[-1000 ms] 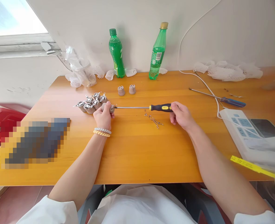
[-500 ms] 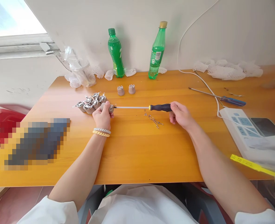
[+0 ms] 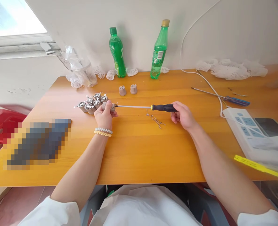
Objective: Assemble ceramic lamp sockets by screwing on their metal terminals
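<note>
My left hand [image 3: 104, 113] pinches a small gray socket [image 3: 111, 107]. My right hand [image 3: 183, 115] grips the screwdriver [image 3: 150, 107], its tip touching the socket. Tiny screws [image 3: 155, 119] lie just below the screwdriver.

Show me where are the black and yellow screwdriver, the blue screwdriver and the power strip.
black and yellow screwdriver [image 3: 163, 107], head view, on its black handle
blue screwdriver [image 3: 236, 101], head view, on its blue handle
power strip [image 3: 240, 126], head view, on its white top face
</note>
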Available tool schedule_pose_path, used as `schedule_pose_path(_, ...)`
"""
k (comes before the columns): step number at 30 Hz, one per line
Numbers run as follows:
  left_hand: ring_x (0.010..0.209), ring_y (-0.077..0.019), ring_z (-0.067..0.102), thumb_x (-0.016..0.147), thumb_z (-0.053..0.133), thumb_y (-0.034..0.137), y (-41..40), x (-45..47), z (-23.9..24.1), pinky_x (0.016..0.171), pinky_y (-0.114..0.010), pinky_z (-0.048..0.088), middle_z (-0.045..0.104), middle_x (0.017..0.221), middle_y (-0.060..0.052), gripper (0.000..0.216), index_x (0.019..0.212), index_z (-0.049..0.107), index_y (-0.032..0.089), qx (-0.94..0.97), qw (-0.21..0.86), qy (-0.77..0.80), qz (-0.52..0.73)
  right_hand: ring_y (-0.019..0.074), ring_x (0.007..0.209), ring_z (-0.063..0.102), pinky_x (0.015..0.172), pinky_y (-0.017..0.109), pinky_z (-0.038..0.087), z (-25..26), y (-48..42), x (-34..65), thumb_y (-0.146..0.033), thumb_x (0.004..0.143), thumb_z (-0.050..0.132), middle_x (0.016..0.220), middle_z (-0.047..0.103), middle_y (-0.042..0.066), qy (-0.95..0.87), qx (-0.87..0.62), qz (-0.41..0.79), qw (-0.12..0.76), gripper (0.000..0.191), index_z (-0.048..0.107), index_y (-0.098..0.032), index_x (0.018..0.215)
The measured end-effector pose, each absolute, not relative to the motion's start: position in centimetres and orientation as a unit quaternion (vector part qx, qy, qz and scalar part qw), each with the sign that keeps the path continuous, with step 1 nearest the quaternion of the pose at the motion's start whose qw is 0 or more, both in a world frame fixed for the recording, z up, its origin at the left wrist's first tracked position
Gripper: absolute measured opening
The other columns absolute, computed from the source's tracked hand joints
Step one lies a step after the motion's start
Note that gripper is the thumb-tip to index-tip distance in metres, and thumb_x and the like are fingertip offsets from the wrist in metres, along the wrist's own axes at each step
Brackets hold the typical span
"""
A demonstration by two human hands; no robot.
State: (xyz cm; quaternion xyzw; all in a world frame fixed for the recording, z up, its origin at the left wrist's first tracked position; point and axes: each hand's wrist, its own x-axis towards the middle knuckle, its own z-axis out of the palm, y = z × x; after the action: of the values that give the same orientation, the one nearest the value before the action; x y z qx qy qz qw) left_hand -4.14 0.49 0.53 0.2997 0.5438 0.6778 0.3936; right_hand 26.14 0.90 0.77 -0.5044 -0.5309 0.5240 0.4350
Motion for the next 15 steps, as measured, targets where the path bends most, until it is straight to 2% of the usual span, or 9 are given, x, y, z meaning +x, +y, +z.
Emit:
schedule_pose_path(2, 0.043, -0.0084, 0.050, 0.064, 0.073, 0.045, 0.47, -4.14, 0.49, 0.042, -0.024, 0.049, 0.053, 0.059, 0.001, 0.035, 0.067, 0.055, 0.015, 0.300, 0.394, 0.546, 0.675, 0.0124, 0.036, 0.043, 0.036, 0.022, 0.027, 0.94, 0.90, 26.21, -0.041, 0.080, 0.050, 0.045, 0.051, -0.004, -0.517, -0.484, 0.552, 0.440, 0.020, 0.048, -0.023, 0.089)
schedule_pose_path(5, 0.043, -0.0081, 0.049, 0.064, 0.073, 0.044, 0.44, -4.18, 0.45, 0.041, -0.024, 0.048, 0.052, 0.059, 0.002, 0.035, 0.066, 0.055, 0.015, 0.298, 0.394, 0.552, 0.672, 0.0126, 0.037, 0.045, 0.037, 0.022, 0.029, 1.11, 0.84, 26.16, -0.037, 0.078, 0.053, 0.047, 0.054, -0.006, -0.507, -0.473, 0.566, 0.445, 0.023, 0.044, -0.025, 0.096)
schedule_pose_path(8, 0.043, -0.0082, 0.049, 0.064, 0.073, 0.044, 0.45, -4.26, 0.44, 0.041, -0.024, 0.048, 0.051, 0.059, 0.002, 0.034, 0.066, 0.055, 0.015, 0.293, 0.391, 0.553, 0.674, 0.0121, 0.034, 0.042, 0.035, 0.022, 0.028, 0.94, 0.81, 26.08, -0.047, 0.082, 0.054, 0.041, 0.049, -0.007, -0.533, -0.501, 0.532, 0.426, 0.025, 0.045, -0.025, 0.090)
schedule_pose_path(11, 0.042, -0.0081, 0.048, 0.065, 0.073, 0.043, 0.48, -4.30, 0.44, 0.040, -0.024, 0.047, 0.050, 0.058, 0.002, 0.034, 0.066, 0.055, 0.015, 0.291, 0.387, 0.552, 0.678, 0.0108, 0.031, 0.039, 0.034, 0.024, 0.028, 0.61, 0.87, 26.17, -0.064, 0.083, 0.046, 0.036, 0.043, -0.004, -0.569, -0.535, 0.476, 0.404, 0.043, 0.048, -0.022, 0.074)
schedule_pose_path(13, 0.042, -0.0082, 0.047, 0.065, 0.073, 0.043, 0.48, -4.27, 0.43, 0.040, -0.024, 0.047, 0.049, 0.057, 0.003, 0.034, 0.066, 0.055, 0.015, 0.297, 0.388, 0.551, 0.677, 0.0112, 0.032, 0.041, 0.034, 0.025, 0.029, 0.62, 0.90, 26.28, -0.070, 0.082, 0.039, 0.038, 0.047, -0.001, -0.561, -0.540, 0.483, 0.400, 0.052, 0.050, -0.020, 0.070)
schedule_pose_path(15, 0.042, -0.0082, 0.048, 0.065, 0.073, 0.043, 0.45, -4.22, 0.43, 0.040, -0.024, 0.047, 0.049, 0.057, 0.003, 0.034, 0.064, 0.054, 0.015, 0.304, 0.391, 0.549, 0.673, 0.0135, 0.036, 0.048, 0.036, 0.025, 0.031, 0.92, 0.86, 26.32, -0.069, 0.081, 0.039, 0.045, 0.054, 0.001, -0.535, -0.512, 0.534, 0.408, 0.051, 0.052, -0.020, 0.078)
